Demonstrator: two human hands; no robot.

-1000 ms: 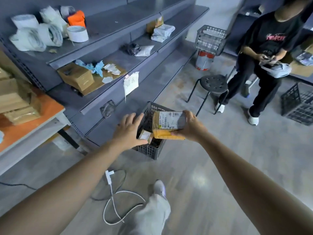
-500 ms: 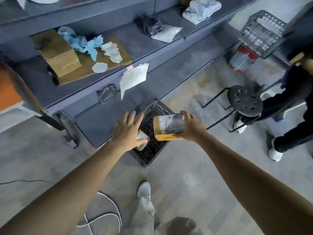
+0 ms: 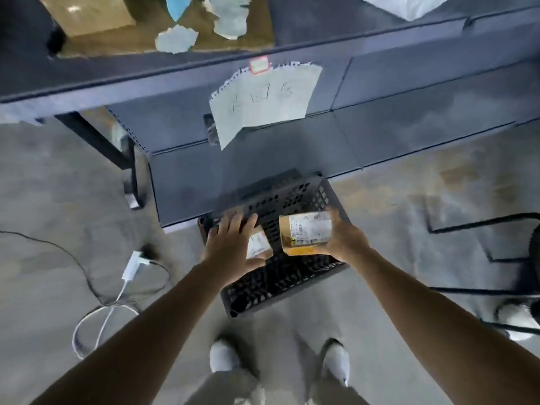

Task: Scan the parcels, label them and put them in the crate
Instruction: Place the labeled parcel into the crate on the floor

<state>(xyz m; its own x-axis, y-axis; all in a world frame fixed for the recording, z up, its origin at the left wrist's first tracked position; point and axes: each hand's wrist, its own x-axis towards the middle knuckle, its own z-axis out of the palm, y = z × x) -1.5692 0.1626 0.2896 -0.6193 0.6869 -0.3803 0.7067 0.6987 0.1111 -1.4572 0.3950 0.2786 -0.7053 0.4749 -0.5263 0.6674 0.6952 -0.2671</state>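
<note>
Head view: the right grip (image 3: 342, 241) is clamped round a brown parcel (image 3: 305, 233) that already carries a printed label, held over the black crate (image 3: 263, 290) on the floor below the shelf (image 3: 409, 83). The left grip (image 3: 230, 247) is spread flat, fingers apart, above a smaller labelled parcel (image 3: 258, 245) at the crate's left side; whether it touches it I cannot tell. Scanning and labelling look done for these two; dropping them in remains.
</note>
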